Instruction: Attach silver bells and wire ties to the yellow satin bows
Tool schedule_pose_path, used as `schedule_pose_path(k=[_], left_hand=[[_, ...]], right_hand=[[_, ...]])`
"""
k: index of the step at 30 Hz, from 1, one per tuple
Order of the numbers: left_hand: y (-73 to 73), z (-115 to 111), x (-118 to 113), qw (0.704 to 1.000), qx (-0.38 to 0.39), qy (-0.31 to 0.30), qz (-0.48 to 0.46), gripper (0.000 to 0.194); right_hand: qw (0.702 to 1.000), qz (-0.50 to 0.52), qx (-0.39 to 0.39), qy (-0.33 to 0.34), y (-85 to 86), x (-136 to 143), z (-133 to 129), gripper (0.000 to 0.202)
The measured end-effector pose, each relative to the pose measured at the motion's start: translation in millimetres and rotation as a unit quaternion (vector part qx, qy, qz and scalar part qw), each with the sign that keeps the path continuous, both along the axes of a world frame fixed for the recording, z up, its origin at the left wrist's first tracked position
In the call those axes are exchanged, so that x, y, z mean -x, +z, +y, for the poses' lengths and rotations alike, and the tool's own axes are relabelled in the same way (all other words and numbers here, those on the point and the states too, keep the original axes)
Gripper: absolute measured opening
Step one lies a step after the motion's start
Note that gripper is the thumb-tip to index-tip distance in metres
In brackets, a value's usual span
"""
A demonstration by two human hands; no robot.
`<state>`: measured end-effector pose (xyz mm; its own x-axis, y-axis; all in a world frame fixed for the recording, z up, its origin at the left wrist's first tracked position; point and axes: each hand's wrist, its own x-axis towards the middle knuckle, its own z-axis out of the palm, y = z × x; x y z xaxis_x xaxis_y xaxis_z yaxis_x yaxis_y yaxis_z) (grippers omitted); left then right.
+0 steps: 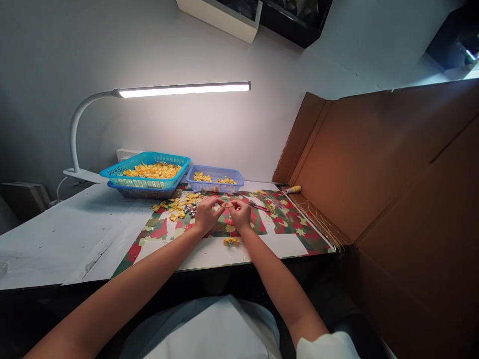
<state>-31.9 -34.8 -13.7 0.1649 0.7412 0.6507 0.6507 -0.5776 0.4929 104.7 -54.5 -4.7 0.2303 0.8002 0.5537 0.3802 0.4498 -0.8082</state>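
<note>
My left hand [208,214] and my right hand [240,214] meet above the patterned sheet, fingertips pinched together on a thin golden cord [226,205]. From between them a fine strand runs down to a yellow bow [231,241] with a small silver bell, near the table's front edge. Left of my left hand, loose yellow bows [175,208] lie in a pile beside several silver bells [191,210]. A dark, slim tool [259,206] rests just right of my right hand. The exact grip at the fingertips is too small to make out.
Yellow bows fill a turquoise basket [108,174] at the back left; a smaller purple basket [215,186] holds more. A lamp [75,134] arches above. Tall cardboard [392,164] walls off the right side, with a yellow-white roll [293,189] and loose golden cords [325,224] beside it.
</note>
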Motion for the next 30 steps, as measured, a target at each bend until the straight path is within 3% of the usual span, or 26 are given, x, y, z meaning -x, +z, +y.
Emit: schedule_pose_path(k=[7, 10, 13, 17, 24, 30], left_hand=[[8.6, -0.5, 1.2, 0.996, 0.079, -0.031, 0.04, 0.023], [20.0, -2.8, 12.0, 0.977, 0.146, -0.119, 0.095, 0.025], [28.1, -9.9, 23.2, 0.933, 0.224, -0.239, 0.15, 0.03], [28.0, -22.1, 22.9, 0.892, 0.277, -0.315, 0.167, 0.033], [29.3, -33.8, 11.6, 0.885, 0.287, -0.344, 0.125, 0.029], [30.2, -36.3, 13.7, 0.886, 0.323, -0.326, 0.07, 0.023]], right_hand=[[0.998, -0.044, 0.0, -0.033, -1.1, -4.2, 1.2, 0.015], [0.997, -0.037, 0.016, -0.063, -3.3, -11.1, 6.9, 0.014], [0.995, -0.021, 0.039, -0.09, -5.4, -19.8, 12.4, 0.014], [0.992, -0.011, 0.068, -0.101, -7.3, -27.6, 15.9, 0.021], [0.991, -0.008, 0.095, -0.092, -9.4, -28.7, 18.6, 0.024], [0.991, 0.008, 0.109, -0.079, -9.4, -29.7, 17.7, 0.023]])
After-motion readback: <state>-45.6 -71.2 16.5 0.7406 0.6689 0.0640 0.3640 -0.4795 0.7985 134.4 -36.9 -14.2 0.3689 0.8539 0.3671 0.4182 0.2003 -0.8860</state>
